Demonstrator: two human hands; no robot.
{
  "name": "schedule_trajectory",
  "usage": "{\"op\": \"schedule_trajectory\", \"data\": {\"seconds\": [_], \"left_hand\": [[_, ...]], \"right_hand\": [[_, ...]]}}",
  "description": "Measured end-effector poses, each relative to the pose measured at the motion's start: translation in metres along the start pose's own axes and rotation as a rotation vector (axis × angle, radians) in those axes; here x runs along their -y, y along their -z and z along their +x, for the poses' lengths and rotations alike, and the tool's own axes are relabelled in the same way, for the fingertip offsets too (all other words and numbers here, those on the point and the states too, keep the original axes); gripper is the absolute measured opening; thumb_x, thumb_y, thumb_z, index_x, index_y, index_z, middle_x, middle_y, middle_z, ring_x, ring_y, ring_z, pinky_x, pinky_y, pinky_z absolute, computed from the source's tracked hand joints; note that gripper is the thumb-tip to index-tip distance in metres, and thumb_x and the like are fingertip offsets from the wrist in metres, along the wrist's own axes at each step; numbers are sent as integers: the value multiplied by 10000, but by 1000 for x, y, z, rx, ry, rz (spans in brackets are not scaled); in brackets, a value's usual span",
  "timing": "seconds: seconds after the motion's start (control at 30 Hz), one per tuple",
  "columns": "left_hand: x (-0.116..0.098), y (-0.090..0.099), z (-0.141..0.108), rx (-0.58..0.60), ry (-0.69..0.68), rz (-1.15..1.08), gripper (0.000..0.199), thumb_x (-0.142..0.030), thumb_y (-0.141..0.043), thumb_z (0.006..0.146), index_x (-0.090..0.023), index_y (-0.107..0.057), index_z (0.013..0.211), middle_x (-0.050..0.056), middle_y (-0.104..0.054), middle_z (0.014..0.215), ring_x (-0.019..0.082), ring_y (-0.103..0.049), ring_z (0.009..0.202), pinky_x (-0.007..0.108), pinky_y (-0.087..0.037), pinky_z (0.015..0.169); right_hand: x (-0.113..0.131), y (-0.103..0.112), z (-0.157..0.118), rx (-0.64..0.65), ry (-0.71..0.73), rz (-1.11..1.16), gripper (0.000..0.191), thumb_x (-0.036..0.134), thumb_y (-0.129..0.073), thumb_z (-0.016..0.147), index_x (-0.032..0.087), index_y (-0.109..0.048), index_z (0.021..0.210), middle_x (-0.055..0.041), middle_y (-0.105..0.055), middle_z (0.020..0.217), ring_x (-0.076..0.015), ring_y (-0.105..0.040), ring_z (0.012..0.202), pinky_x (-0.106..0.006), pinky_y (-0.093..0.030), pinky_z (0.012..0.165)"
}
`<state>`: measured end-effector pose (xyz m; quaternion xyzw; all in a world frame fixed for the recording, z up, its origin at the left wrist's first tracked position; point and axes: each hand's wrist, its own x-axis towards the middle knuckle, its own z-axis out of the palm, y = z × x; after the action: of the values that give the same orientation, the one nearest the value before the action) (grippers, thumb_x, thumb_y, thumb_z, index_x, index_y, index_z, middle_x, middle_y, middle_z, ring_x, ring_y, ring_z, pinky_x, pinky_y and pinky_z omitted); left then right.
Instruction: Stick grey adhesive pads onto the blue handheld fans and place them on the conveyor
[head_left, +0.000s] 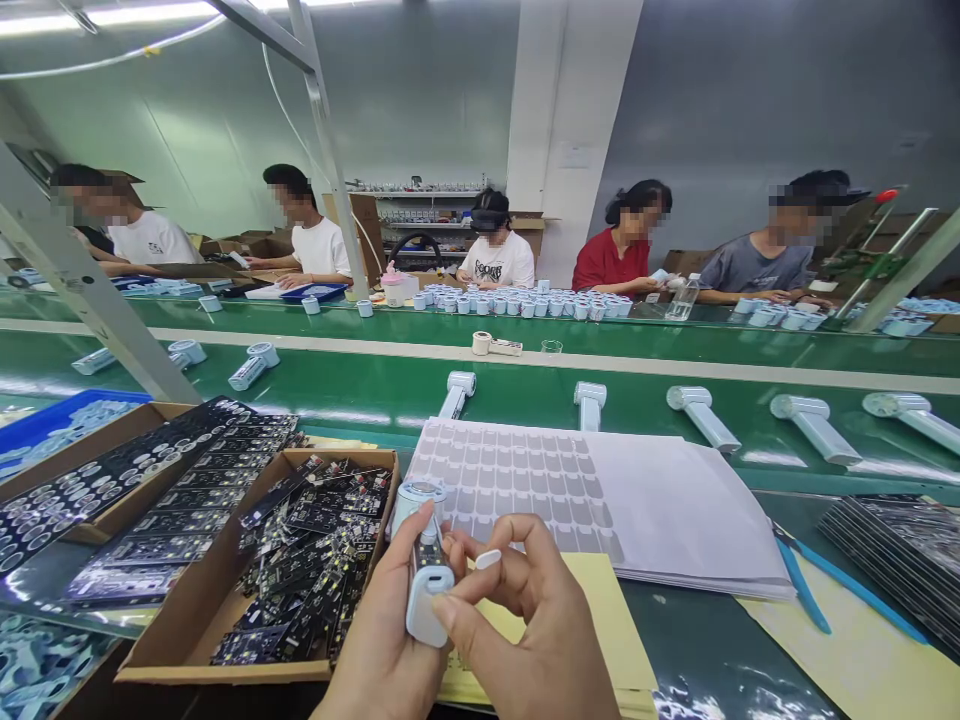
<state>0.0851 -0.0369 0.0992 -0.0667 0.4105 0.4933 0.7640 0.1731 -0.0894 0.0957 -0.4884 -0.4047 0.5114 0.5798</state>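
A light blue device [428,606] with a dark circuit board along its body is wrapped in my left hand [396,610], its rounded end facing me. My right hand [521,610] has its thumb against that end. A small white oval piece [488,560] is held between the fingers of my right hand, just right of the device. Beyond both hands lies a sheet of grey stickers [517,475] in rows, on white paper.
A cardboard box [315,672] of loose circuit boards stands at the left, beside stacked board panels [180,510]. Blue-handled pliers [810,590] and yellow paper [885,650] lie right. Several light blue devices rest on the green conveyor [517,395]. People sit across it.
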Motion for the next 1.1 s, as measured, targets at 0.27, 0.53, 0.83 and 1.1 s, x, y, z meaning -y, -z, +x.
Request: {"op": "schedule_trajectory", "data": {"seconds": [0.27,0.53,0.83,1.1], "left_hand": [[1,0,-1,58,2,-4,221,-191,-500,950,-157,-497,732,-10,-516,569,82,-534,442,179,-489,424],[4,0,-5,53,-31,0,190,-214,-552,929,-168,-539,745,-4,-543,595,76,-569,466,143,-507,450],[6,-6,-17,55,91,-80,245,-223,-483,964,-162,-552,737,-11,-545,554,66,-574,400,119,-501,424],[6,-7,-24,43,35,71,115,-188,-600,901,-149,-618,795,24,-626,643,64,-598,442,122,-529,465]], "right_hand": [[0,0,1,27,0,7,305,211,-684,632,269,-441,807,-13,-772,760,-296,-662,1150,-382,-534,904],[3,-1,2,12,-21,-18,290,222,-674,651,269,-435,810,1,-783,825,-262,-703,1069,-319,-549,846],[-16,3,-5,-137,445,-470,590,190,-768,693,352,-517,1202,50,-715,906,-229,-728,918,-318,-593,803],[-10,15,7,93,101,-179,652,354,-702,782,322,-432,1375,-47,-589,1155,-218,-663,962,-355,-596,825]]}}
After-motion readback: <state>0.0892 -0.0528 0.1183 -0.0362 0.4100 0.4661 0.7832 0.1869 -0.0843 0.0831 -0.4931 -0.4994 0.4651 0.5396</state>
